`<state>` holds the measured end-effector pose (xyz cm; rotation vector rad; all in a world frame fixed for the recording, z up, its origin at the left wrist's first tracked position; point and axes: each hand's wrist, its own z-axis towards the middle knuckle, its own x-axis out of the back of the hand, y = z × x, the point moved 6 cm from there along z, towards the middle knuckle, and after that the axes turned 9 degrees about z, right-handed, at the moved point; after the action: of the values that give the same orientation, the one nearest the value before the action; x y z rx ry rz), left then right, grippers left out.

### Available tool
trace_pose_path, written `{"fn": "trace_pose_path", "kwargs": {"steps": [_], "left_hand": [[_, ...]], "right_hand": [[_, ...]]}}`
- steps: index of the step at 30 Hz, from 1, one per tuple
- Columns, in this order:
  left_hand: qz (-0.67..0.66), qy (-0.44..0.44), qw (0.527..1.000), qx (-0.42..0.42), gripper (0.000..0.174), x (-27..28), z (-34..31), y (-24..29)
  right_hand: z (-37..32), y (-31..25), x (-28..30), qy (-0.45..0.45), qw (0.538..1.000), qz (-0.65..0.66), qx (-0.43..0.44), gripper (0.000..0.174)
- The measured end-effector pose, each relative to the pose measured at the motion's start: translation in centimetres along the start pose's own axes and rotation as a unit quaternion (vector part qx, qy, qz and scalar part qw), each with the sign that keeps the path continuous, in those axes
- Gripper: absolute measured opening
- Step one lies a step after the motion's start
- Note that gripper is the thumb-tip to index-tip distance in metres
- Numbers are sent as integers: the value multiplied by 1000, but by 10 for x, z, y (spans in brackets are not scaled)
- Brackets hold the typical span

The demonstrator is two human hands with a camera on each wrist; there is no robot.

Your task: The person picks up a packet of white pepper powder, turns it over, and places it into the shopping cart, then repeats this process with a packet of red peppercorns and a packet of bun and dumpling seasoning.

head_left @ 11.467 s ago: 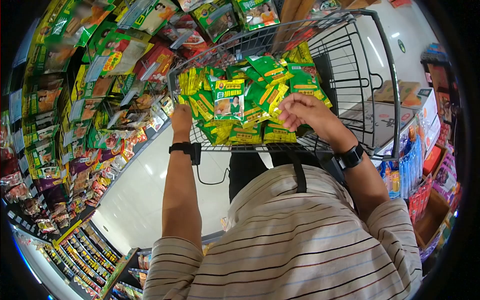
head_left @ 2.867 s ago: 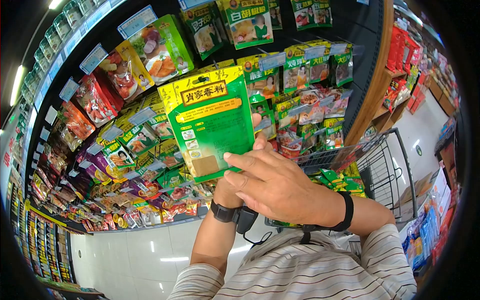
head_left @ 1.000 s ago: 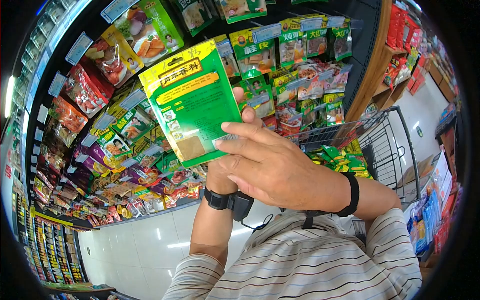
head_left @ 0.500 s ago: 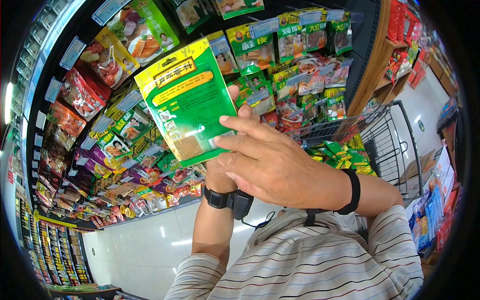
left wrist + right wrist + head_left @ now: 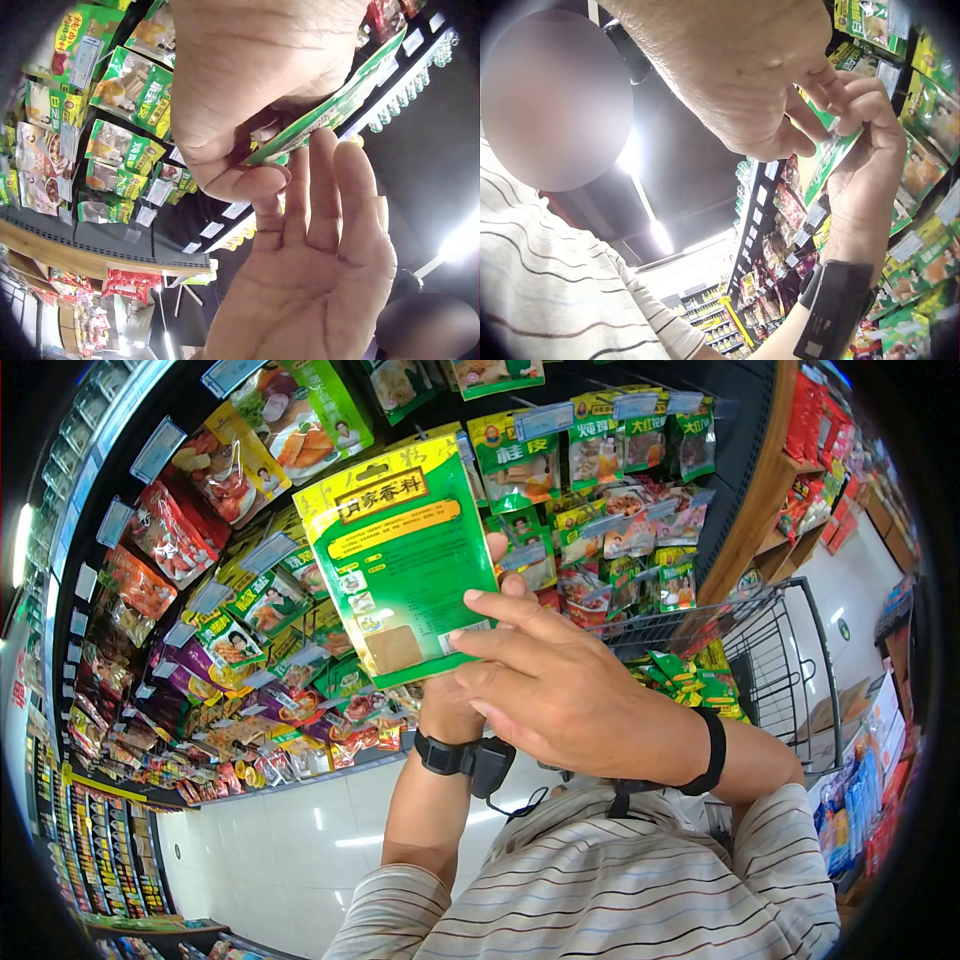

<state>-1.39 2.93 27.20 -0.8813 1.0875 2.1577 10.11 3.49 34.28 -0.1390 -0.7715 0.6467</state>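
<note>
A green and yellow seasoning packet [image 5: 405, 570], its printed back toward the head camera, is tilted slightly. My left hand [image 5: 450, 705] grips it from behind at the lower right, mostly hidden, with some fingertips showing past the right edge. In the left wrist view, the thumb of my left hand [image 5: 255, 97] presses against the packet [image 5: 337, 105]. My right hand [image 5: 590, 705] lies over the packet's lower right corner, fingers extended and touching near the barcode. The right wrist view shows my right hand [image 5: 742, 82] above the packet [image 5: 826, 161], opposite my left hand [image 5: 866, 165].
Hanging packets fill the shelf [image 5: 735, 490] behind and left. A wire cart [image 5: 815, 660] with green and yellow packets [image 5: 700, 675] stands at the right. Boxes and blue bags [image 5: 850, 795] are farther right; pale floor [image 5: 270, 850] lies below.
Earlier both hands were at the cart; now they are at a packet before the shelf. Over the last half second, the packet and hands have shifted slightly right in view.
</note>
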Motion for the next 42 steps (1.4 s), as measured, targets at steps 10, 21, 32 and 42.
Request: {"fn": "trace_pose_path", "kwargs": {"steps": [10,21,32,42], "left_hand": [[71,82,994,-16,65,13,-7,-6],[70,59,996,-11,60,18,-4,-7],[-28,-14,999,24,66,17,-2,-9],[-74,-17,996,42,67,15,-1,-11]], "right_hand": [[-4,1,4,-19,1000,-11,-19,27],[-5,1,2,-31,999,-6,-36,29],[-7,-1,-3,-36,999,-14,-28,30],[-8,-2,-5,-35,999,-11,-26,32]]}}
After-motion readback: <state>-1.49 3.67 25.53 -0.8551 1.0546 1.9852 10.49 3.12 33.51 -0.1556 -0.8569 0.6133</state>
